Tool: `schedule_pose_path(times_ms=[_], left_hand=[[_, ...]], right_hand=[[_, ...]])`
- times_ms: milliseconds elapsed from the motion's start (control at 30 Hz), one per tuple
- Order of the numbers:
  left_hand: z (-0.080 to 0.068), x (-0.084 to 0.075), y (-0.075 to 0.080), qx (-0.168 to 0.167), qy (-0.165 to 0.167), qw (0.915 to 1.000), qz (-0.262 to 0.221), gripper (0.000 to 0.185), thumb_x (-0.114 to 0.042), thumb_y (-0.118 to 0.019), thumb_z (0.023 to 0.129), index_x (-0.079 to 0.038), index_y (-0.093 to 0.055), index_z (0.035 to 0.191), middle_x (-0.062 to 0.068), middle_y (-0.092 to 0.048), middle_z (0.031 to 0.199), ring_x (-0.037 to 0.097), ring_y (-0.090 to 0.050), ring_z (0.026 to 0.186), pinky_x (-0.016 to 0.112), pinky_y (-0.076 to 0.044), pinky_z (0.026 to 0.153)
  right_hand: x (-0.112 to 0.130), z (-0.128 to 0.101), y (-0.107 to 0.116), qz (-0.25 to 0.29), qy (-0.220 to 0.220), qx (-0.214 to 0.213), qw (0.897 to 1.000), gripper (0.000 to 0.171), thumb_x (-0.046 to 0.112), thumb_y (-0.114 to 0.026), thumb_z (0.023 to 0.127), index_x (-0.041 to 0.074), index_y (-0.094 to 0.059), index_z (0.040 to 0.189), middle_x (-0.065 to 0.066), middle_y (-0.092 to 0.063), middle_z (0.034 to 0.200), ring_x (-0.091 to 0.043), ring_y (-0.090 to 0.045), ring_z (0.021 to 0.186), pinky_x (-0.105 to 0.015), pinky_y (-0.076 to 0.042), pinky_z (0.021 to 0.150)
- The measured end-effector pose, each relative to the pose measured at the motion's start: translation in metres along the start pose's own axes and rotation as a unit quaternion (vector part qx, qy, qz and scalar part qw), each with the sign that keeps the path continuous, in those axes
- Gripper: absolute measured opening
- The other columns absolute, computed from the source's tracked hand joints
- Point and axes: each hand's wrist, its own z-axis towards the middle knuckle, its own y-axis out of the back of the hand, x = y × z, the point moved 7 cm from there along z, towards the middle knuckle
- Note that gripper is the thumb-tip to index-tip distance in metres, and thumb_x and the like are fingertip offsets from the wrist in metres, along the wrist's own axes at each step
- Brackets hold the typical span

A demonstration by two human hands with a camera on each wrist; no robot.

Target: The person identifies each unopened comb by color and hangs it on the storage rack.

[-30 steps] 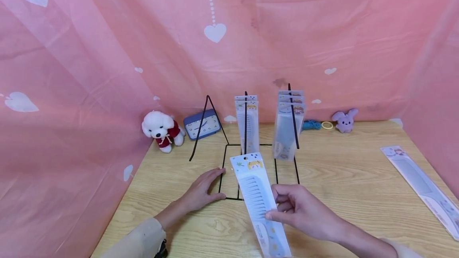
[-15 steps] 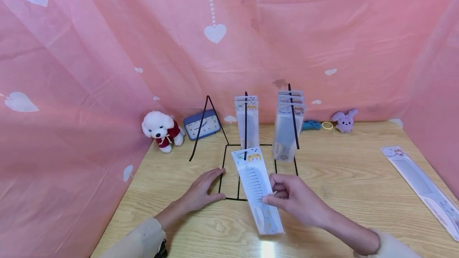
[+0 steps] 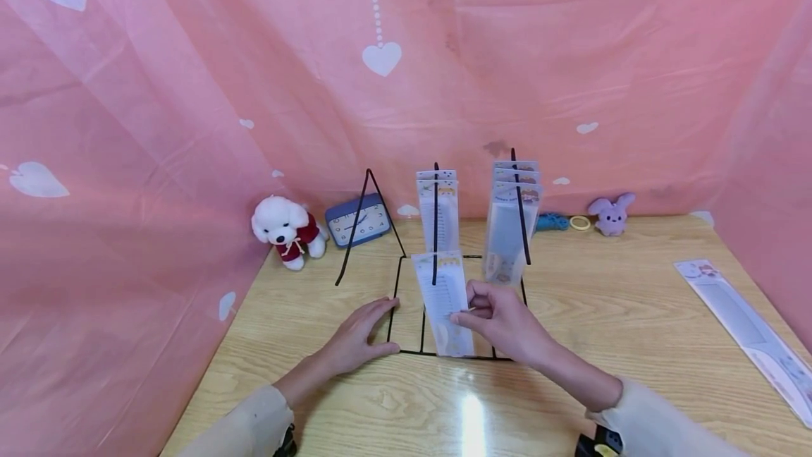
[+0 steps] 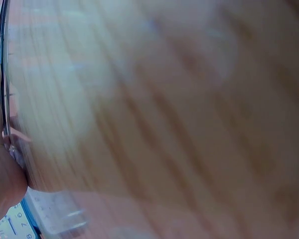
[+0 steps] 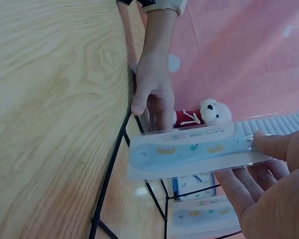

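In the head view my right hand (image 3: 507,323) pinches a plastic comb in a clear-and-white packet (image 3: 449,333) by its right edge. The packet leans slightly, its top end overlapping the tip of the middle prong (image 3: 435,231) of a black wire rack. Behind it, packaged combs (image 3: 449,221) hang on that same prong. The right wrist view shows the thumb on the packet's front and fingers behind. My left hand (image 3: 357,340) rests spread at the front left corner of the rack's base (image 3: 390,326), fingertips and thumb touching the wire.
Several packets (image 3: 505,231) hang on the right prong; the left prong (image 3: 354,231) is bare. Another packaged comb (image 3: 742,323) lies at the right table edge. A plush dog (image 3: 285,228), blue clock (image 3: 358,221), yellow ring (image 3: 580,223) and purple plush (image 3: 611,216) stand along the back.
My right hand has moved the packaged comb forward, away from me, until its top overlaps the middle prong's tip. My left hand has stayed at the rack's base.
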Motion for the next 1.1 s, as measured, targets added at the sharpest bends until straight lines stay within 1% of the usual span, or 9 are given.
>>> schedule_pose_path(times_ms=[67,133,200,267,400,567,667,933,1100], left_hand=[[0.000,0.000,0.000,0.000,0.001,1.0000,0.001,0.084,-0.047,-0.080,0.095,-0.018,-0.043,0.164,0.012,-0.040,0.168,0.032,-0.036,0.154,0.058,-0.033,0.123],[0.000,0.000,0.000,-0.001,0.000,1.0000,0.003,0.084,-0.046,-0.080,0.095,-0.018,-0.042,0.164,0.012,-0.040,0.168,0.032,-0.037,0.154,0.058,-0.033,0.123],[0.000,0.000,0.000,-0.002,-0.001,1.0000,0.002,0.084,-0.046,-0.081,0.095,-0.018,-0.043,0.164,0.012,-0.040,0.168,0.032,-0.037,0.154,0.059,-0.033,0.123],[0.000,0.000,0.000,-0.003,-0.003,1.0000,0.001,0.084,-0.046,-0.081,0.095,-0.018,-0.043,0.164,0.012,-0.040,0.168,0.033,-0.037,0.154,0.059,-0.033,0.123],[0.000,0.000,0.000,-0.004,-0.006,1.0000,0.000,0.083,-0.045,-0.081,0.095,-0.017,-0.043,0.163,0.013,-0.040,0.168,0.034,-0.038,0.154,0.060,-0.033,0.122],[0.000,0.002,-0.001,-0.003,-0.003,1.0000,0.002,0.083,-0.048,-0.080,0.095,-0.018,-0.042,0.164,0.012,-0.040,0.168,0.033,-0.037,0.154,0.059,-0.034,0.123],[0.000,0.003,-0.002,0.000,-0.001,1.0000,0.000,0.084,-0.049,-0.079,0.095,-0.020,-0.041,0.164,0.011,-0.039,0.169,0.033,-0.037,0.154,0.059,-0.033,0.123],[-0.001,0.005,-0.003,0.008,0.009,0.9999,0.002,0.085,-0.052,-0.077,0.095,-0.023,-0.039,0.166,0.010,-0.036,0.170,0.032,-0.035,0.155,0.058,-0.031,0.124],[-0.001,0.004,-0.002,0.005,0.006,1.0000,0.001,0.085,-0.051,-0.078,0.095,-0.022,-0.040,0.165,0.010,-0.037,0.170,0.031,-0.035,0.155,0.058,-0.031,0.124]], right_hand=[[-0.002,0.005,0.000,0.011,-0.006,-0.006,1.000,0.030,0.005,-0.079,0.095,0.004,-0.053,0.081,0.003,-0.048,0.067,-0.006,-0.042,0.060,-0.019,-0.037,0.057],[-0.004,0.010,-0.001,0.024,-0.015,-0.010,1.000,0.020,0.004,-0.078,0.096,0.003,-0.061,0.086,-0.001,-0.064,0.077,-0.007,-0.059,0.069,-0.020,-0.049,0.062],[-0.007,0.014,0.000,0.032,-0.023,-0.018,0.999,0.011,0.004,-0.076,0.098,0.001,-0.067,0.093,-0.007,-0.074,0.090,-0.013,-0.071,0.081,-0.022,-0.057,0.071],[-0.009,0.020,0.001,0.041,-0.030,-0.028,0.998,0.007,0.002,-0.075,0.098,-0.001,-0.069,0.098,-0.013,-0.078,0.104,-0.022,-0.077,0.095,-0.027,-0.062,0.079],[-0.012,0.031,0.004,0.056,-0.037,-0.048,0.997,0.009,0.002,-0.075,0.098,-0.003,-0.070,0.103,-0.018,-0.079,0.110,-0.027,-0.077,0.101,-0.032,-0.064,0.083],[-0.015,0.044,0.008,0.060,-0.049,-0.064,0.995,0.012,0.007,-0.075,0.100,-0.003,-0.070,0.104,-0.015,-0.080,0.110,-0.020,-0.076,0.098,-0.027,-0.059,0.078],[-0.017,0.052,0.010,0.066,-0.057,-0.073,0.994,0.012,0.008,-0.074,0.101,-0.003,-0.069,0.104,-0.015,-0.080,0.109,-0.020,-0.075,0.098,-0.030,-0.059,0.079],[-0.024,0.066,0.012,0.088,-0.080,-0.083,0.989,0.018,0.011,-0.073,0.103,-0.003,-0.070,0.114,-0.016,-0.077,0.120,-0.025,-0.073,0.114,-0.046,-0.059,0.098],[-0.028,0.072,0.014,0.103,-0.100,-0.092,0.985,0.022,0.012,-0.072,0.104,-0.002,-0.070,0.121,-0.017,-0.075,0.127,-0.027,-0.071,0.119,-0.048,-0.058,0.102]])
